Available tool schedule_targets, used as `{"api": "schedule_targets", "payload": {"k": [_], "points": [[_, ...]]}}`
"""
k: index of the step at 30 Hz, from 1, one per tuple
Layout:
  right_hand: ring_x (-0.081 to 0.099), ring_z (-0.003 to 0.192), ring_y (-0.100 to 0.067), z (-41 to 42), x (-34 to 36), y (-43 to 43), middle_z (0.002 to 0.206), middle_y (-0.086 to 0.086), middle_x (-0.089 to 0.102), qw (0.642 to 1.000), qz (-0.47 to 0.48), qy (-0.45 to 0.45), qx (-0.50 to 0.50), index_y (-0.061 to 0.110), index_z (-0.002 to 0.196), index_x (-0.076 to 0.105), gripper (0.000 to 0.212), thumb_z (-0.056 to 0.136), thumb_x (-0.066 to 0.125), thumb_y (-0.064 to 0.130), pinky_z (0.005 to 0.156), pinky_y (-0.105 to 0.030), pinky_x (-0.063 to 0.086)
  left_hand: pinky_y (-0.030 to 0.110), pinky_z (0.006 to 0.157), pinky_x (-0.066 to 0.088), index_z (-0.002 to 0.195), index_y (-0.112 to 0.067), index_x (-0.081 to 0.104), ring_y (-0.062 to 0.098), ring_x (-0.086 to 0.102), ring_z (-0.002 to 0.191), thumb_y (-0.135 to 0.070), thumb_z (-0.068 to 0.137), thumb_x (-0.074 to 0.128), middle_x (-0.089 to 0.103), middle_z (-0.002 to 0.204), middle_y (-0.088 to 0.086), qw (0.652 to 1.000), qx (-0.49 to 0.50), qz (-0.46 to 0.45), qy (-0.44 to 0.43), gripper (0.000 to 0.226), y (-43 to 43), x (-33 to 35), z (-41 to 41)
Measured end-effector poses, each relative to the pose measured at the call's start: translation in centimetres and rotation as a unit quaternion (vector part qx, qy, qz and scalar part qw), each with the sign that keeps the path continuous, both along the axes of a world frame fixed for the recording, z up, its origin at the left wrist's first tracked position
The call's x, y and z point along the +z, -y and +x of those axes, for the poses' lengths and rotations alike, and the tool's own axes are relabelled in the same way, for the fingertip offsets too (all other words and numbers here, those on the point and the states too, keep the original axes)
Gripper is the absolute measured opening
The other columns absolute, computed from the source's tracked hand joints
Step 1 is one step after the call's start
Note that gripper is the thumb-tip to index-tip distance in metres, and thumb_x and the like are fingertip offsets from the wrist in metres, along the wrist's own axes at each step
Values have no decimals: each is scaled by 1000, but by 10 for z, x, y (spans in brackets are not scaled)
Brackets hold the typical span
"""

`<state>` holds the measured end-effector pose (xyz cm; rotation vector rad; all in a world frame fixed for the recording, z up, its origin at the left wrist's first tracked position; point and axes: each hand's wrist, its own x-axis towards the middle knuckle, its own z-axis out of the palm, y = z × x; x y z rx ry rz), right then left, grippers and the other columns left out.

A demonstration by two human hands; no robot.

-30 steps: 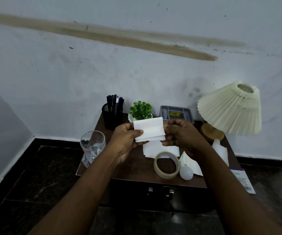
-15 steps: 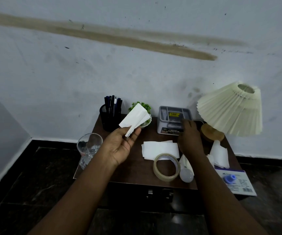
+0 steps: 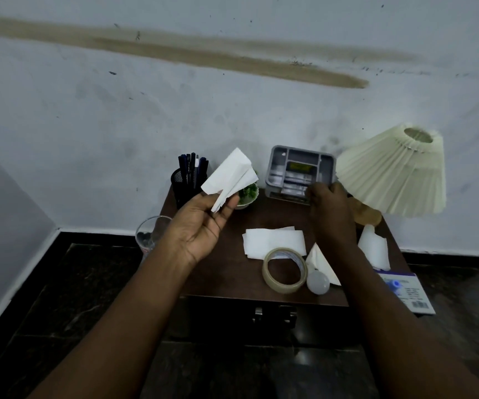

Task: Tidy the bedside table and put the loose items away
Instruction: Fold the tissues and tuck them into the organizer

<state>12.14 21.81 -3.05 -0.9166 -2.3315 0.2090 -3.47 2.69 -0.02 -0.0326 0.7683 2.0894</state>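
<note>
My left hand [image 3: 201, 226] holds a folded white tissue [image 3: 230, 177] up over the left part of the brown bedside table [image 3: 226, 272]. At the table's back, my right hand [image 3: 329, 208] grips the front edge of a grey compartment tray [image 3: 298, 165], which is tilted toward me. More white tissues lie on the table: a flat folded one [image 3: 273, 240] in the middle, a triangular one [image 3: 323, 263] and a crumpled one [image 3: 375, 249] at the right. A tape roll [image 3: 284, 270] and a white bulb [image 3: 318, 282] sit near the front edge.
A black mesh pen holder [image 3: 188, 182] and a small potted plant [image 3: 248, 194] stand at the back left. A drinking glass [image 3: 152, 234] sits at the left edge. A pleated cream lamp [image 3: 396, 171] is at the right, with a printed packet [image 3: 408, 292] overhanging the right edge.
My right hand let go of the tissue, reached back and took hold of the grey tray, tilting it forward. The left hand lifted the tissue alone, up and to the left.
</note>
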Motion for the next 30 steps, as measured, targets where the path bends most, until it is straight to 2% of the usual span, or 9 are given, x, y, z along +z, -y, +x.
{"api": "schedule_targets", "payload": {"k": [4, 7, 10, 16, 20, 22, 25, 28, 30], "points": [[58, 77, -28, 5, 19, 22, 95, -10, 56, 998, 11, 28, 47, 13, 109, 68, 24, 90, 62, 1, 64, -38, 52, 31, 70, 63, 113, 2, 66, 25, 77, 93, 9, 87, 60, 78, 106, 15, 999, 6, 25, -37, 28, 11, 18, -3], [61, 76, -24, 7, 29, 50, 95, -6, 60, 994, 15, 47, 96, 19, 110, 70, 19, 93, 64, 11, 62, -31, 46, 31, 73, 63, 120, 3, 64, 27, 76, 98, 10, 92, 58, 77, 111, 17, 998, 5, 32, -61, 29, 22, 31, -7], [64, 82, -30, 10, 35, 78, 97, -7, 63, 984, -1, 101, 148, 23, 109, 73, 20, 93, 63, 16, 65, -30, 40, 31, 73, 63, 127, 6, 60, 28, 76, 96, 11, 94, 57, 76, 110, 19, 997, 10, 35, -66, 34, 32, 43, -6], [64, 86, -25, 16, 23, 111, 97, -3, 66, 958, -39, 154, 239, 21, 103, 75, 15, 92, 66, 17, 55, -17, 26, 31, 70, 63, 118, 7, 62, 27, 78, 90, 13, 94, 54, 78, 101, 17, 996, 3, 36, -78, 26, 46, 56, -1], [64, 83, -24, 19, 9, 121, 96, 0, 60, 951, -52, 168, 254, 26, 101, 70, 14, 95, 57, 24, 65, -34, 49, 31, 72, 63, 125, 7, 61, 28, 77, 95, 12, 94, 56, 75, 111, 18, 995, 6, 21, -97, 31, 54, 58, 0], [63, 77, -24, 19, 3, 128, 93, 0, 57, 948, -40, 185, 258, 26, 98, 66, 13, 94, 54, 27, 64, -41, 54, 32, 72, 63, 126, 6, 61, 28, 76, 96, 12, 94, 57, 73, 115, 18, 994, 5, 1, -107, 33, 56, 57, 1], [60, 66, -26, 18, -7, 136, 87, -2, 56, 936, -28, 205, 285, 24, 90, 63, 8, 90, 58, 18, 53, -36, 48, 33, 71, 63, 127, 7, 61, 30, 76, 98, 12, 93, 58, 71, 121, 20, 993, 2, -31, -117, 34, 57, 54, 3], [59, 66, -28, 15, -16, 138, 89, -3, 54, 928, -46, 236, 283, 24, 86, 53, 12, 90, 55, 12, 53, -31, 32, 34, 71, 63, 129, 6, 60, 30, 76, 97, 12, 93, 59, 69, 126, 21, 991, -6, -57, -122, 36, 56, 51, 5], [60, 70, -28, 14, -17, 138, 94, -4, 55, 927, -50, 247, 277, 24, 89, 52, 13, 91, 55, 12, 52, -30, 29, 34, 72, 63, 128, 6, 61, 31, 76, 98, 12, 93, 59, 69, 126, 22, 990, -16, -71, -125, 36, 57, 44, 8]]}}
